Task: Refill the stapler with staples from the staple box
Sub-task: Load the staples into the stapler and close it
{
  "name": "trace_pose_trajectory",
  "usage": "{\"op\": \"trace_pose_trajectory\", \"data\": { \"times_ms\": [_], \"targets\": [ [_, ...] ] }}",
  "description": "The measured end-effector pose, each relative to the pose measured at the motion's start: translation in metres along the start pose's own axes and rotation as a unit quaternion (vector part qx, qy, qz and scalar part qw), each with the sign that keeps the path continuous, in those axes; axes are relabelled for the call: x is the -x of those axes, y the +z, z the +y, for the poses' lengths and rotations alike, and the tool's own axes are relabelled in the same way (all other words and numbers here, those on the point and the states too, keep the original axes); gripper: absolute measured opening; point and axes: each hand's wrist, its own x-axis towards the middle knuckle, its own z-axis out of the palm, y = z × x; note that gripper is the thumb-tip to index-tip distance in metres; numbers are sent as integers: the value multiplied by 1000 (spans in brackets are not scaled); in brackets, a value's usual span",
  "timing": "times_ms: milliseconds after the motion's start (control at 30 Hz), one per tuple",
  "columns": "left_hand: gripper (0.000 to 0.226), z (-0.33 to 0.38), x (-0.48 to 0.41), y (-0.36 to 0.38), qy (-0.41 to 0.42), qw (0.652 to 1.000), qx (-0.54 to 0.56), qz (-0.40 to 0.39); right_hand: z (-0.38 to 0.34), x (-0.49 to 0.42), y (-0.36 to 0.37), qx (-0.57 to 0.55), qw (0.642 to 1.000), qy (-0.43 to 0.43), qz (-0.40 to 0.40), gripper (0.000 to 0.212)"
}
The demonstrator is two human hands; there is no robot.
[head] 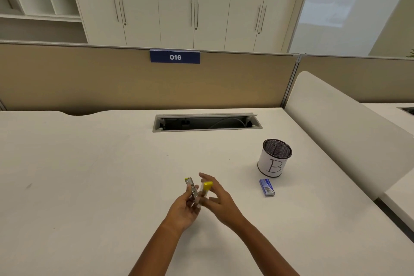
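The opened stapler (pixel 194 192) is gripped in the left hand (pixel 183 208); the right hand (pixel 220 199), fingers spread, steadies its yellow-tipped top. The magazine should be kept fully exposed before the staple box (pixel 266 187) is fetched from the bench (pixel 89 175).

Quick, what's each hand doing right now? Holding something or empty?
Left hand: closed around the opened stapler, holding it above the desk.
Right hand: fingers spread open against the stapler's yellow-tipped top; it grips nothing that I can see.

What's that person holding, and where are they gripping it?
The opened stapler, gripped at its lower hinged end by the left hand; the right hand touches its yellow-tipped part.
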Motion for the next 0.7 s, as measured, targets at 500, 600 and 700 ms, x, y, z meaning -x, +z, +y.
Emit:
{"op": "trace_pose_trajectory", "data": {
  "times_ms": [500, 600, 700],
  "targets": [
    [32, -9, 6, 6, 97, 961, -257, -33, -1, -7, -13, -180, 967, 165, -70, 35],
    [23, -10, 5, 10, 142, 937, -318, -9, -3, -8, -13, -158, 970, 164, -86, 32],
    [22, -14, 2, 13, 190, 924, -331, 30, -4, -9, -9, -157, 972, 162, -60, 32]
  ]
}}
